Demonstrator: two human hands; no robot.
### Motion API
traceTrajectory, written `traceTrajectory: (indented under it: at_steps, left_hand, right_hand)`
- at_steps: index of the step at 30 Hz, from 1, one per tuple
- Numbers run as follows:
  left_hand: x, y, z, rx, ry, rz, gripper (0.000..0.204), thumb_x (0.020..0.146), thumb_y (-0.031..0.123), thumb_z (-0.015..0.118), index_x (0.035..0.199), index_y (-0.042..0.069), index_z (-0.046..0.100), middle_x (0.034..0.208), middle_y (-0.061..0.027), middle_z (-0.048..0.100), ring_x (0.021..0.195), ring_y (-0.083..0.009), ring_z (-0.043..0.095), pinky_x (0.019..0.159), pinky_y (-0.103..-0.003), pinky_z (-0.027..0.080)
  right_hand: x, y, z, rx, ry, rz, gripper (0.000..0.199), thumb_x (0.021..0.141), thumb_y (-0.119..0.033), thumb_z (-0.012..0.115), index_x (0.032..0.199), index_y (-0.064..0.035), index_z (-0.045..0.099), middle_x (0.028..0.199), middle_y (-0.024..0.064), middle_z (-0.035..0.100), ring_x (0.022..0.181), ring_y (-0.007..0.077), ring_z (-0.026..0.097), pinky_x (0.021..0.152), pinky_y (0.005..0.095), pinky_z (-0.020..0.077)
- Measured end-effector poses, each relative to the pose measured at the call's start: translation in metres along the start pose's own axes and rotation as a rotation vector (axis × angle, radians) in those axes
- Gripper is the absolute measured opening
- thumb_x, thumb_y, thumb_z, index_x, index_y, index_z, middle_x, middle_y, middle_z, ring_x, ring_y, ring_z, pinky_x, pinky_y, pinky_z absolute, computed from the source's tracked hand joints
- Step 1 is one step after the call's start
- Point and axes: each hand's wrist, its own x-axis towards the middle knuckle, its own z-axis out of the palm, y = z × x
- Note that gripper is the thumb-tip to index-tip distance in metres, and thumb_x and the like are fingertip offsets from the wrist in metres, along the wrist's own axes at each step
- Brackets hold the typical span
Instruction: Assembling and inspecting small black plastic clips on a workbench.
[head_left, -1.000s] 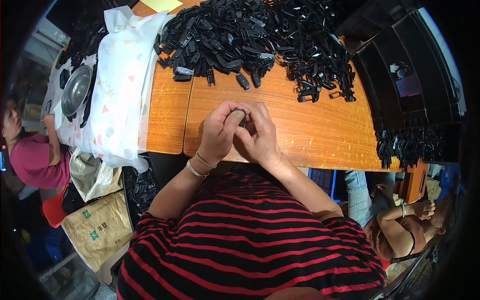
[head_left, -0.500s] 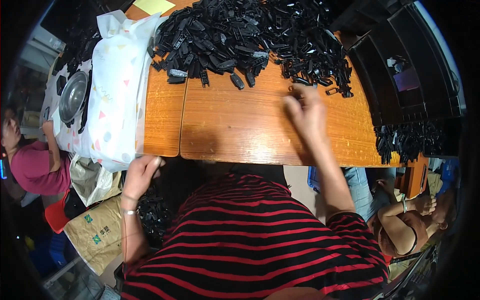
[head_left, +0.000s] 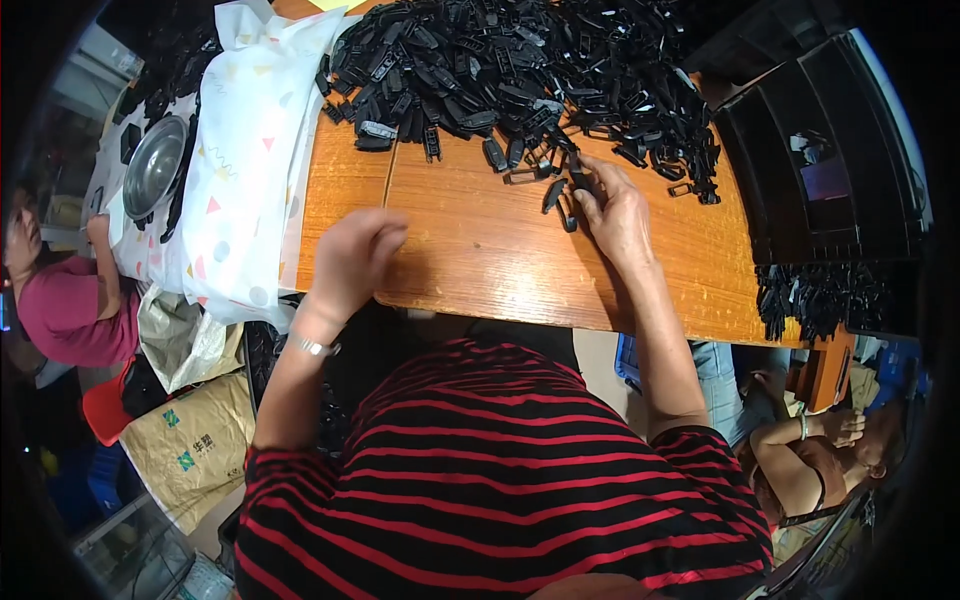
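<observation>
A large heap of small black plastic clips (head_left: 520,70) covers the far half of the wooden table (head_left: 480,260). My right hand (head_left: 612,210) reaches to the near edge of the heap. Its fingertips pinch a loose black clip (head_left: 560,198) lying on the wood. My left hand (head_left: 355,255) hovers over the table's near left edge. Its fingers are loosely curled and nothing shows in them. My striped red and black shirt fills the lower middle of the view.
A white patterned plastic bag (head_left: 250,150) lies at the table's left end beside a metal bowl (head_left: 152,165). Black trays (head_left: 820,150) stand at the right, above another bunch of black clips (head_left: 815,295). A seated person in pink (head_left: 65,305) is at the left and another person (head_left: 820,455) at the lower right. A brown sack (head_left: 190,450) sits on the floor.
Both hands were joined at the table's middle. My left hand then dropped below the left edge and has come back up. My right hand reached out to the heap.
</observation>
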Motion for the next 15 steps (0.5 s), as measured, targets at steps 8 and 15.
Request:
traceTrajectory:
  at_steps: [8, 15]
  left_hand:
    - [0.101, 0.019, 0.065, 0.232, -0.003, 0.331, 0.020, 0.085, 0.010, 0.063, 0.105, 0.009, 0.063, 0.092, -0.0095, 0.060, 0.084, -0.0288, 0.062, 0.070, -0.039, 0.051]
    - [0.120, 0.016, 0.074, 0.381, -0.014, 0.462, 0.023, 0.075, 0.006, 0.068, 0.097, 0.007, 0.061, 0.094, -0.0078, 0.057, 0.089, -0.0267, 0.058, 0.071, -0.038, 0.051]
  right_hand:
    - [-0.012, 0.011, -0.008, -0.003, 0.003, 0.107, 0.029, 0.078, -0.004, 0.075, 0.105, -0.0003, 0.064, 0.093, 0.0137, 0.063, 0.075, 0.0231, 0.063, 0.070, 0.0332, 0.0510]
    - [-0.017, -0.010, -0.005, 0.139, -0.035, 0.180, 0.023, 0.078, -0.006, 0.077, 0.083, 0.0007, 0.056, 0.082, 0.0102, 0.058, 0.070, 0.0191, 0.060, 0.065, 0.0315, 0.0487]
